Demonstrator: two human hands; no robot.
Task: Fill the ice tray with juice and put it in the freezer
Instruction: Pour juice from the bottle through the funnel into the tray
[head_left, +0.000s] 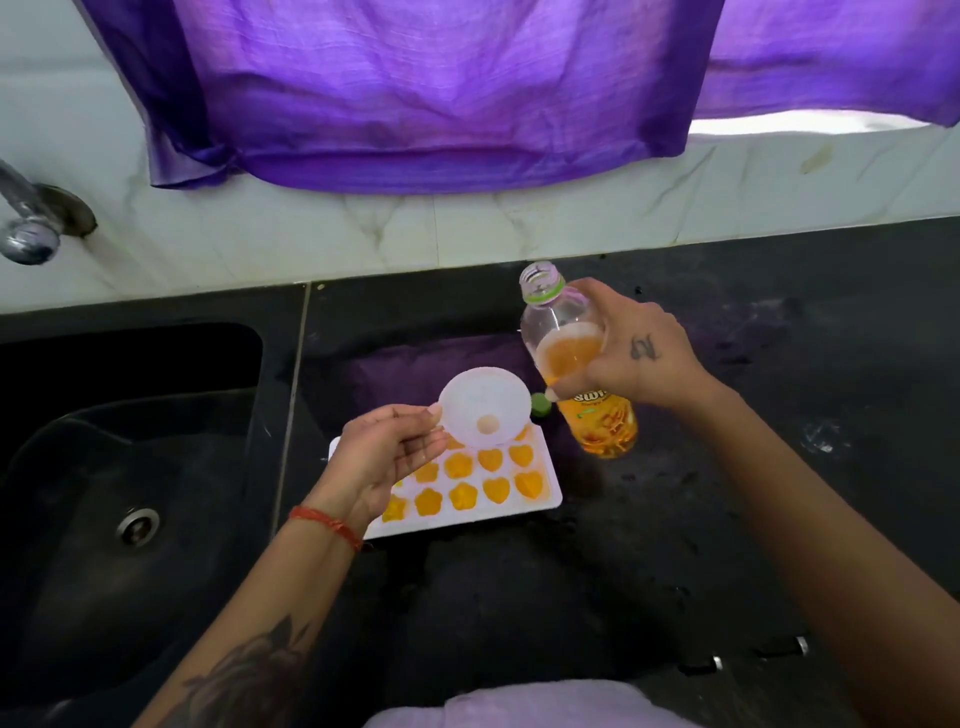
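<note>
**A:** ok so from the head cam we've got the ice tray (540, 506) flat on the black counter (675, 519), long axis running left-to-right with the right end swung a bit away from us. The shaped pockets we can see are full of orange juice.

**B:** yep, and our left hand (384, 457) sits right over the tray's left half, hiding that part. Its fingers pinch the rim of a white funnel (483, 405), which hangs tilted above the tray's far edge, wide mouth facing up toward us.

**A:** right hand (628, 353) is wrapped around the juice bottle (597, 421), just beside the tray's far right corner. Bottle's open, neck leaning up and to the left, base nearer us. Can't tell if the base touches the counter.

**B:** we also see a green cap (540, 404) on the counter between funnel and bottle. Sink (104, 493) is off to the left, tap (28, 228) above it, purple cloth (415, 93) hanging at the back.
</note>
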